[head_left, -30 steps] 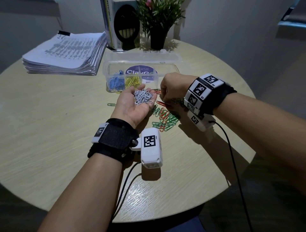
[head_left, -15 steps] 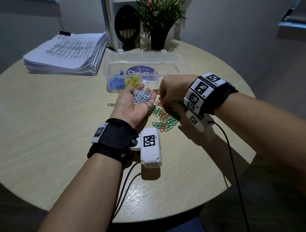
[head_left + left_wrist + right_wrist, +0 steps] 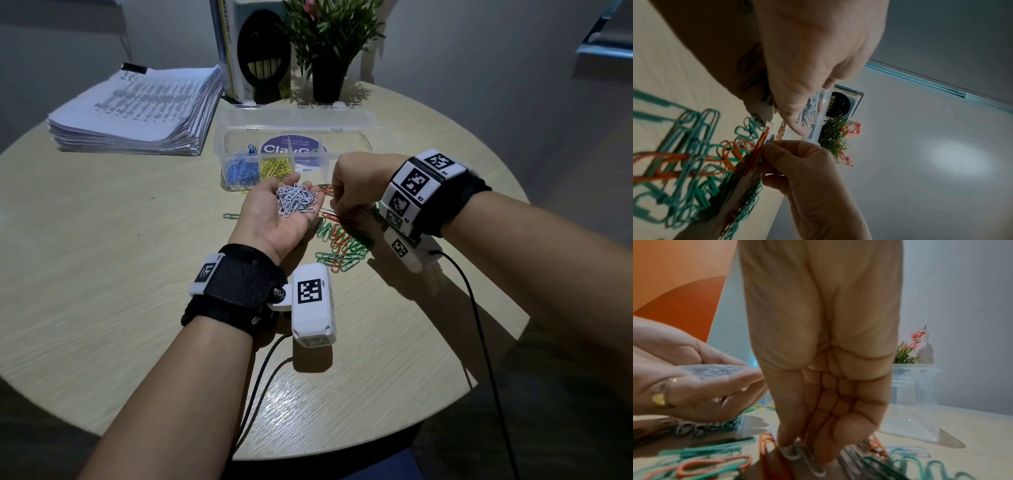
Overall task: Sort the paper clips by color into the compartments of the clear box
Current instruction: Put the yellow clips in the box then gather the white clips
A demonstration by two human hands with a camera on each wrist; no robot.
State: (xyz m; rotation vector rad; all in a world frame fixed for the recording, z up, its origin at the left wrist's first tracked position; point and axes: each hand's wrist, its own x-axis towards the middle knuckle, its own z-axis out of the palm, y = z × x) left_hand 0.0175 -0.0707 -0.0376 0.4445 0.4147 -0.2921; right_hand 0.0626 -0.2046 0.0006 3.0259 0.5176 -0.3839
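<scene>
Right hand (image 3: 818, 369) grip pinches white clip (image 3: 801, 454) on counter (image 3: 102, 274), long axis toward 5 o'clock; left hand (image 3: 274, 219), palm-up, fingers relaxed, cradles white clips (image 3: 297, 202) just at 9 o'clock, nearer than clear box (image 3: 342, 137)

Paper stack (image 3: 137, 106) (clipped), book (image 3: 253, 51), potted plant (image 3: 329, 44).

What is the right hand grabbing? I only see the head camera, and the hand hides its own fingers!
Observer: In the right wrist view, the right hand pinches a white paper clip.
Child: Does the left hand wear anything?
Observer: Yes. From the right wrist view, the left hand has a gold ring on one finger.
Child: Are any blue ones not in the box?
Observer: One pale blue paper clip lies near the clear box.
</scene>
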